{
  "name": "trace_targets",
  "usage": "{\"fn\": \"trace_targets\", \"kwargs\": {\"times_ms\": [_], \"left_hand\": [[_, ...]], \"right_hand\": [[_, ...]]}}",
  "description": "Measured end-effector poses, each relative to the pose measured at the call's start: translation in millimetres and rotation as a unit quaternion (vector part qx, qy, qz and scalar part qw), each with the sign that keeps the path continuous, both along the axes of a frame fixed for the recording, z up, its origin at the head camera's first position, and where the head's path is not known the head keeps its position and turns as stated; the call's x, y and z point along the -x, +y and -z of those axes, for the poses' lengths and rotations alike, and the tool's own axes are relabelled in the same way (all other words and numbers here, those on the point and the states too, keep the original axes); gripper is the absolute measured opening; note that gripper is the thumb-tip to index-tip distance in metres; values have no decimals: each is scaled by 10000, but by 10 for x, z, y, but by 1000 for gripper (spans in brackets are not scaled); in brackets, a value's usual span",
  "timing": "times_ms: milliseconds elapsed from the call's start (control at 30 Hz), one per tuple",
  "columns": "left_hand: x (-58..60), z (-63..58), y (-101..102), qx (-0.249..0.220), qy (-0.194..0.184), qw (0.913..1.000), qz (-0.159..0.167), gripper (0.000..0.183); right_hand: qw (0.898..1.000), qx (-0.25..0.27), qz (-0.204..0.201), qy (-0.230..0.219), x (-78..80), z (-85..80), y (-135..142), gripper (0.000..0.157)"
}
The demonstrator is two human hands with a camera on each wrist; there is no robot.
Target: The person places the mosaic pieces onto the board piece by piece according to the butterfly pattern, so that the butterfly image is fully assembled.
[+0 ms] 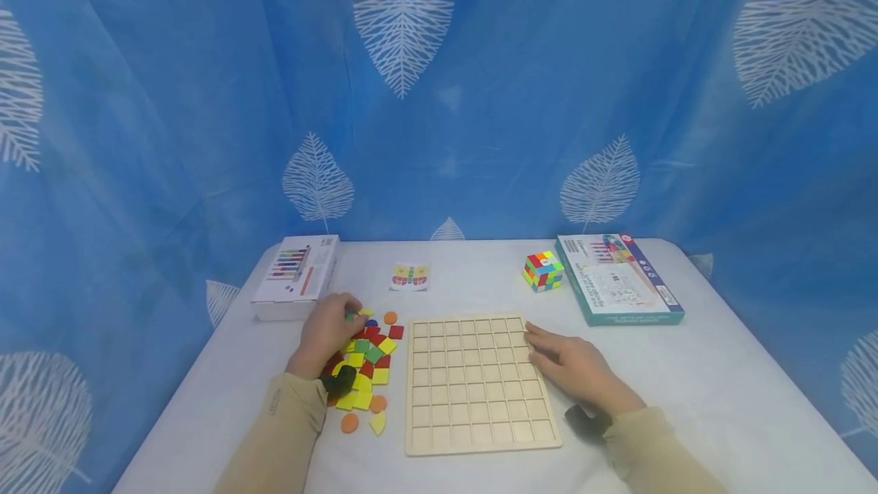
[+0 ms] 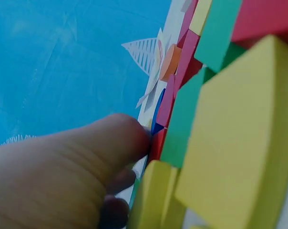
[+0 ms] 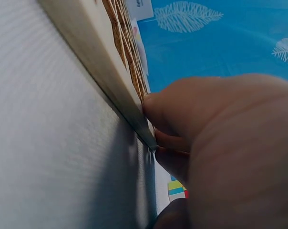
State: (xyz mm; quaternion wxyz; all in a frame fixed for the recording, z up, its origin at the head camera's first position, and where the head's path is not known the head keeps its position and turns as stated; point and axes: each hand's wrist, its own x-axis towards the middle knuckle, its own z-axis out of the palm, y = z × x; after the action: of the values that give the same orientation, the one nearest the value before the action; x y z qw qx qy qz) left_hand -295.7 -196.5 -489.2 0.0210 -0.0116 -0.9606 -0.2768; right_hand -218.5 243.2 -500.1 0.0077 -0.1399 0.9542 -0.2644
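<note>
Blue curtain (image 1: 494, 128) behind. I find the left hand (image 1: 328, 332) at tiles (image 1: 362, 384) left of the board (image 1: 480, 392), grip indeterminable; right hand (image 1: 578, 366), fingers loosely extended, touches its right edge.

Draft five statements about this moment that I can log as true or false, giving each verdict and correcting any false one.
1. The right hand touches an edge of the wooden grid board. True.
2. The left hand is at the loose pieces, which include red, yellow and green ones. True.
3. The puzzle cube lies among the loose pieces. False: the puzzle cube stands beside the teal-edged box.
4. The picture card lies on the wooden grid board. False: the picture card lies on the table, beyond the board.
5. Both sleeves are beige. True.
</note>
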Motion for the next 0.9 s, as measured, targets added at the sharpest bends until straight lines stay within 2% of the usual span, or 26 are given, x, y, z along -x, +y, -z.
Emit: {"fn": "trace_targets", "kwargs": {"times_ms": [200, 367, 467, 600, 733, 833, 900], "left_hand": [[-21, -53, 10, -258, 160, 9995, -11, 37], [-42, -121, 52, -92, 265, 9995, 136, 43], [-84, -194, 111, 38, 283, 9993, 243, 40], [-192, -338, 249, 267, 319, 9974, 594, 33], [-329, -456, 467, 616, 407, 9906, 1152, 26], [-419, -476, 648, 871, 458, 9841, 1482, 27], [-465, -454, 749, 952, 377, 9825, 1556, 29]], "right_hand": [[10000, 4, -8, 11, -3, -14, 2, 48], [9999, 61, 7, -114, -1, -5, 5, 48], [9998, 74, 9, -176, 0, 8, 11, 49], [9998, 44, 12, -205, 6, 22, 20, 49], [9999, -29, 5, -161, 10, 16, 21, 50], [9999, -27, 1, -145, 8, 3, 15, 51], [9999, 13, 12, -171, 5, -3, 9, 51]]}}
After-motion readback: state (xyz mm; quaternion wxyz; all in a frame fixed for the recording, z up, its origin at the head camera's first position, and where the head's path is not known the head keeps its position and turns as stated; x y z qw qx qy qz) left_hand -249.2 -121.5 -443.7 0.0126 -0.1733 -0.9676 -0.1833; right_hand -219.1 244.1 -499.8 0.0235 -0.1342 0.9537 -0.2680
